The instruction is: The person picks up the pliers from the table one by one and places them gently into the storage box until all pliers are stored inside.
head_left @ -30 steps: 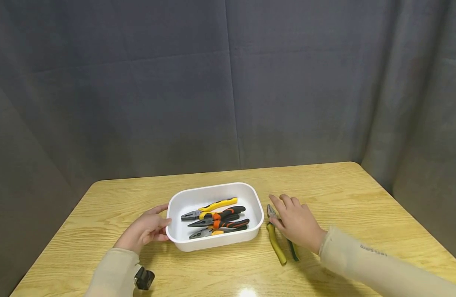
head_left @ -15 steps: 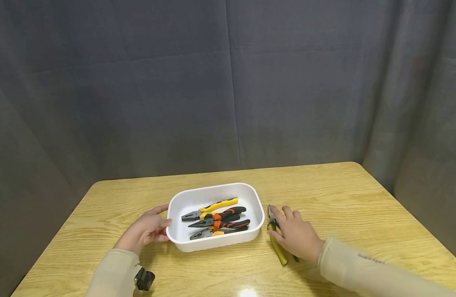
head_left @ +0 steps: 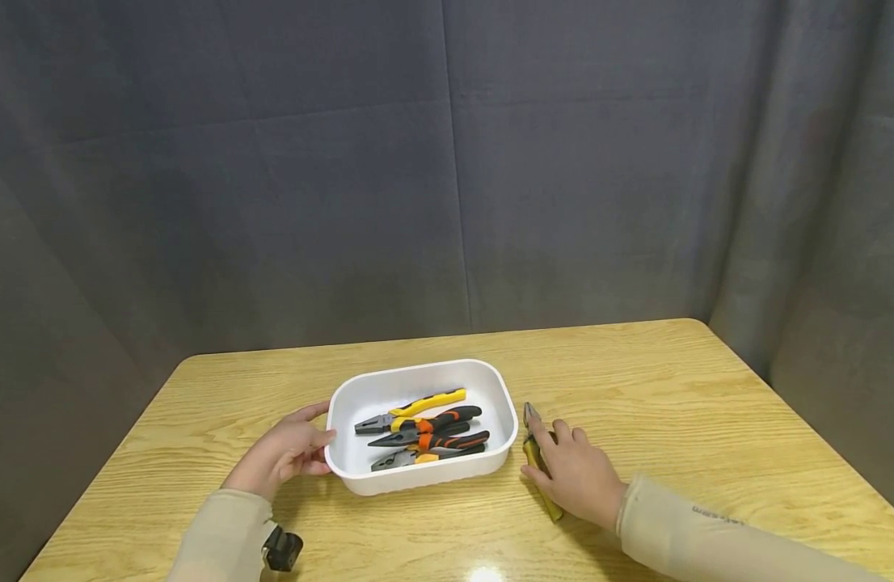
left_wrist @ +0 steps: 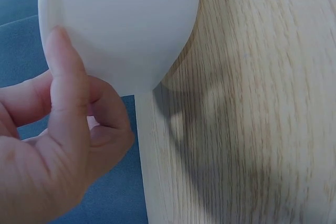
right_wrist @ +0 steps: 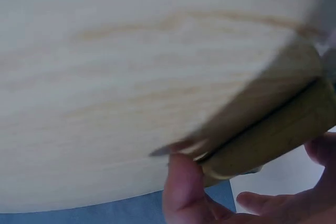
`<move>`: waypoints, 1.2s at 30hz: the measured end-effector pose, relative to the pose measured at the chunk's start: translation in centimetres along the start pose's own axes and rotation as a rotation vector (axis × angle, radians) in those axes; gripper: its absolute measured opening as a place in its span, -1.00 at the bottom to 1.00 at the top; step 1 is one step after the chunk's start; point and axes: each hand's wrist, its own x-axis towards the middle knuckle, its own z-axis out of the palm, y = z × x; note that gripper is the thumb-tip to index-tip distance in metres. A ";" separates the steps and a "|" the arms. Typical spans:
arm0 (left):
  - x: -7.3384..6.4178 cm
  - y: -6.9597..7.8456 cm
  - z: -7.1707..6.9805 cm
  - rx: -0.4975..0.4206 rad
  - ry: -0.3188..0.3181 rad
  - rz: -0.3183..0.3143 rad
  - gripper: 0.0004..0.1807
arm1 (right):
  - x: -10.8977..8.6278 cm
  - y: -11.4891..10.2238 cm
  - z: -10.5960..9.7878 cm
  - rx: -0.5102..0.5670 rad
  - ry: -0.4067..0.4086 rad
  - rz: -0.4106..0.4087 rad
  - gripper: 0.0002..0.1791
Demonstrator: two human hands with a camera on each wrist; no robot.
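My left hand (head_left: 283,453) grips the left end of a white plastic tray (head_left: 418,483), thumb at the rim; the left wrist view shows the thumb on the tray wall (left_wrist: 126,30) with fingers bent behind. Several pliers lie inside: yellow-handled combination pliers (head_left: 432,399), black-and-orange long-nose pliers (head_left: 457,441) and others overlapping them. Right of the tray, my right hand (head_left: 578,477) holds olive-green-handled pliers (head_left: 549,501), nose pointing away from me. In the right wrist view their handles (right_wrist: 268,135) lie close together between thumb and fingers. My hand hides part of these pliers.
The wooden table (head_left: 680,388) extends around the tray, its far edge close to a dark grey curtain (head_left: 345,202). A small black device (head_left: 282,548) sits at my left wrist.
My right hand has come down onto the olive-green pliers and curled round them; their spread handles have drawn together. The left hand and tray have stayed in place.
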 end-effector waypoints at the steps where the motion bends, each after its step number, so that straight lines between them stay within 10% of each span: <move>1: 0.0 0.0 0.0 -0.003 -0.001 0.000 -0.33 | 0.0 0.0 0.0 0.008 -0.006 0.006 -0.20; 19: -0.1 0.2 0.1 0.002 -0.001 -0.004 -0.34 | 0.0 -0.4 -0.1 0.076 -0.175 0.093 -0.13; 36: 0.0 0.0 0.1 -0.006 0.003 -0.005 -0.34 | 0.0 -0.6 -0.6 0.104 -0.137 0.054 -0.38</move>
